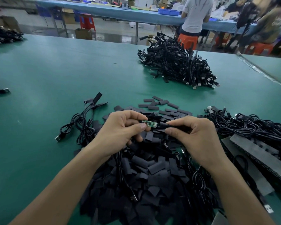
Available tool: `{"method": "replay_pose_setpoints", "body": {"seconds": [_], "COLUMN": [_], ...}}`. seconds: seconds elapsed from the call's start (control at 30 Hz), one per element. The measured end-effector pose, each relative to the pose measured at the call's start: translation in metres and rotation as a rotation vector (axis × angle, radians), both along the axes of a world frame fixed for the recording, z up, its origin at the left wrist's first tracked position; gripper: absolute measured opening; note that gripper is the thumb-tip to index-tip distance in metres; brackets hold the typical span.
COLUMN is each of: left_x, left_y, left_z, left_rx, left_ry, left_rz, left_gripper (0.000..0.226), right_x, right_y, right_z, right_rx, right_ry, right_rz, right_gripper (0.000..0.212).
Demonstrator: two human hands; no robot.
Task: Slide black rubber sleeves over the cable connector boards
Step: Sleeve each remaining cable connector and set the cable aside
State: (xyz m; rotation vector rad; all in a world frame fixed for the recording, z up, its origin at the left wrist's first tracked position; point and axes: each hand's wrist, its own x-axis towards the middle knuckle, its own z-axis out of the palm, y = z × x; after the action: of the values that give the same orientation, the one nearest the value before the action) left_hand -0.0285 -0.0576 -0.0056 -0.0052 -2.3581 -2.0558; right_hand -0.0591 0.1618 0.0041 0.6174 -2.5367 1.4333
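Connector board, small green circuit strip: held between your two hands above the sleeve pile.
Your left hand pinches its left end between thumb and forefinger; your right hand pinches the black rubber sleeve at its right end, the board mostly bare. Beneath lies a pile of flat black sleeves on the green table mat; a heap of black cables sits well beyond.

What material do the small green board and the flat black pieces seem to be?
Green board: likely rigid circuit laminate, glossy green, carrying small mounted parts. Black pieces: probably rubber or soft plastic tubing, matte, flattened, some creased.
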Motion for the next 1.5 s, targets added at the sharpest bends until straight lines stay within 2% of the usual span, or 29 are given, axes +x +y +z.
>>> {"method": "replay_pose_setpoints", "body": {"seconds": [0.67, 0.93, 1.27, 1.5], "left_x": [0.002, 0.005, 0.003, 0.003], "left_y": [0.001, 0.005, 0.002, 0.002], "left_z": [0.003, 0.002, 0.0, 0.001], "left_rx": [0.03, 0.002, 0.105, 0.044], "left_ry": [-0.032, -0.026, -0.013, 0.065], "left_rz": [0.016, -0.048, 0.015, 0.021], "left_gripper": [0.007, 0.009, 0.016, 0.015], "right_x": [0.003, 0.004, 0.005, 0.008], "right_y": [-0.005, -0.006, -0.01, -0.017], "right_z": [-0.001, 0.0, -0.001, -0.004], "right_rx": [0.044, 0.051, 0.041, 0.109], "right_ry": [0.044, 0.045, 0.111, 0.214], "right_rz": [0.052, 0.089, 0.084, 0.064], "right_gripper": [0.025, 0.023, 0.025, 0.024]}}
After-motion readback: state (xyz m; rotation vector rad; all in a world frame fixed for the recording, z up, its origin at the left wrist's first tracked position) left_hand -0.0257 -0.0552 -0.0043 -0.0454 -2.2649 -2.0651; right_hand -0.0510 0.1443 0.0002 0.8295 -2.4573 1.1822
